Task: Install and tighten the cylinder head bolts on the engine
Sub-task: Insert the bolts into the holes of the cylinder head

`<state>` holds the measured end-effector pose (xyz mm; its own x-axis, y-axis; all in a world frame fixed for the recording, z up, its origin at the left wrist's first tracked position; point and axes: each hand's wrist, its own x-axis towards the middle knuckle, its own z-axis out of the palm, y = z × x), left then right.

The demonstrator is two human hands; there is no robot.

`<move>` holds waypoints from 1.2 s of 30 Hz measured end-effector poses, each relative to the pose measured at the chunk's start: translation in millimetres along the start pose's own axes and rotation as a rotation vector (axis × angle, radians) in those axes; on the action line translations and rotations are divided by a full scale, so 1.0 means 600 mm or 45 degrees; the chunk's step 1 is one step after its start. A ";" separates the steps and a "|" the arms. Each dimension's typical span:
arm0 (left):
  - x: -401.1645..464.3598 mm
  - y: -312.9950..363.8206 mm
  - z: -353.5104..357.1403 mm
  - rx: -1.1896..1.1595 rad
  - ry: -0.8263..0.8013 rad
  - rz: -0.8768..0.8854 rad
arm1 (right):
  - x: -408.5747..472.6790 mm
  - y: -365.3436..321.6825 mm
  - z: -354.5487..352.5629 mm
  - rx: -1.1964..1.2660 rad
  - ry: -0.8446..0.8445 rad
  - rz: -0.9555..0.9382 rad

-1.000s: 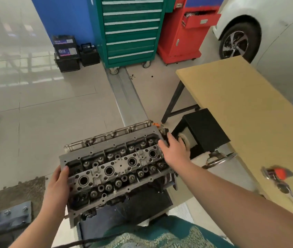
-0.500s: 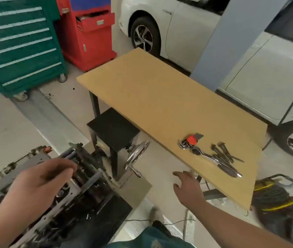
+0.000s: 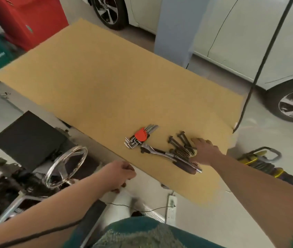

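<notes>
Right grip (image 3: 204, 152), fingers spread, has reached the cylinder head bolts (image 3: 180, 144) on the table (image 3: 97, 86)

our right hand (image 3: 204, 152): arm stretched forward, palm down, fingers extended and relaxed. our left hand (image 3: 119, 174): forearm angled inward, fingers loosely curled under, holding nothing visible.

Tan worktable (image 3: 106, 83) on pale floor (image 3: 178, 228), seemingly a garage.
</notes>
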<state>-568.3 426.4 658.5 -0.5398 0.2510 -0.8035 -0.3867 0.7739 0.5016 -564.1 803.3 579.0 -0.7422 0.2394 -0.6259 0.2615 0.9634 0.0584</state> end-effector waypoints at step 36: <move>0.021 0.057 0.092 -0.202 0.116 -0.168 | 0.073 -0.055 0.032 0.062 0.336 -0.224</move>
<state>-546.8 487.9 647.8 -0.5395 0.0943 -0.8367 -0.5672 0.6937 0.4439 -593.2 779.8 534.6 -0.9115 0.0988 -0.3992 0.1395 0.9874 -0.0741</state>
